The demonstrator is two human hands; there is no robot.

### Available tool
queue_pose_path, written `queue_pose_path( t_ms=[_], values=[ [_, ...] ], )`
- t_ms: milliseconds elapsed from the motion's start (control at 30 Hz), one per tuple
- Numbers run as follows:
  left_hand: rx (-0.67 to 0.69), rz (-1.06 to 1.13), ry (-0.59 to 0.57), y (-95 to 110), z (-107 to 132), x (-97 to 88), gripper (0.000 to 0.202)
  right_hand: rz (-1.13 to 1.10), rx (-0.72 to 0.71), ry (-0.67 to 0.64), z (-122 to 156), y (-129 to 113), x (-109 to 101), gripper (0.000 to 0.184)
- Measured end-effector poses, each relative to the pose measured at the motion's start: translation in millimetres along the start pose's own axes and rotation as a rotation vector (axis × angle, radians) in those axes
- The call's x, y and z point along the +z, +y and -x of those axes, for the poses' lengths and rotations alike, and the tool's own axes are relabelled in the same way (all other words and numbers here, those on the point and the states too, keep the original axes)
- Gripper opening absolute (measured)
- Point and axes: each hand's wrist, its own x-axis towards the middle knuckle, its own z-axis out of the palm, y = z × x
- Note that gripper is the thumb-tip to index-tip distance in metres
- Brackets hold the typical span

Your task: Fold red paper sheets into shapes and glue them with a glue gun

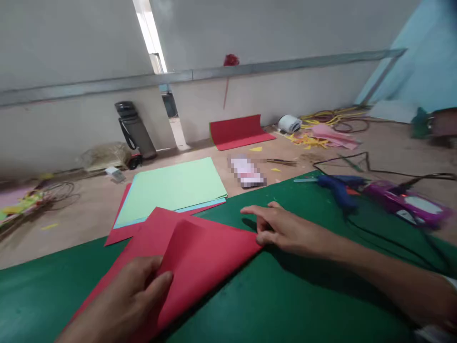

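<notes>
A large sheet of red paper (203, 257) lies partly folded over itself on the green mat (285, 295). My left hand (132, 295) grips the folded-over flap on its left side, thumb on top. At the sheet's right corner, my right hand (274, 226) pinches the tip between thumb and a finger, with its index finger stretched forward. Just beyond the sheet sits a stack of light green paper (174, 188), with blue and red sheets showing beneath it.
A blue glue gun (337, 190) and a purple power strip (407, 202) with cables lie at the right. Behind the paper are a phone (247, 171), a pencil-like stick (282, 162), a folded red sheet (241, 133) and a dark bottle (137, 133) against the wall.
</notes>
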Motion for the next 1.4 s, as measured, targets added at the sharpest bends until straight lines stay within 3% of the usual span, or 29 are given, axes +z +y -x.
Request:
queue_pose_path(
  t_ms=[267, 600, 733, 867, 1033, 1233, 1400],
  values=[
    [0.084, -0.185, 0.216, -11, -20, 0.4, 0.029, 0.141, -0.046, 0.058, 2, 1, 6, 0.045],
    [0.040, -0.148, 0.270, -13, -29, -0.3, 0.028, 0.125, -0.032, 0.139, 1, 6, 15, 0.033],
    [0.087, -0.035, 0.307, -16, -31, -0.1, 0.012, 0.107, 0.005, 0.135, 0, 2, 12, 0.031],
    [0.088, 0.033, 0.291, -17, -29, -1.1, 0.042, 0.156, -0.015, 0.131, -3, 0, 12, 0.025],
    [0.129, 0.047, 0.261, -17, -24, -1.1, 0.034, 0.165, -0.066, 0.059, -2, 5, 9, 0.027],
    [0.126, 0.086, 0.140, -19, -12, 7.5, 0.032, 0.166, -0.077, -0.093, 2, 7, 2, 0.030],
    [0.117, 0.100, 0.132, -14, -7, 8.8, 0.034, 0.185, -0.095, -0.033, 2, 12, 8, 0.028]
  ],
)
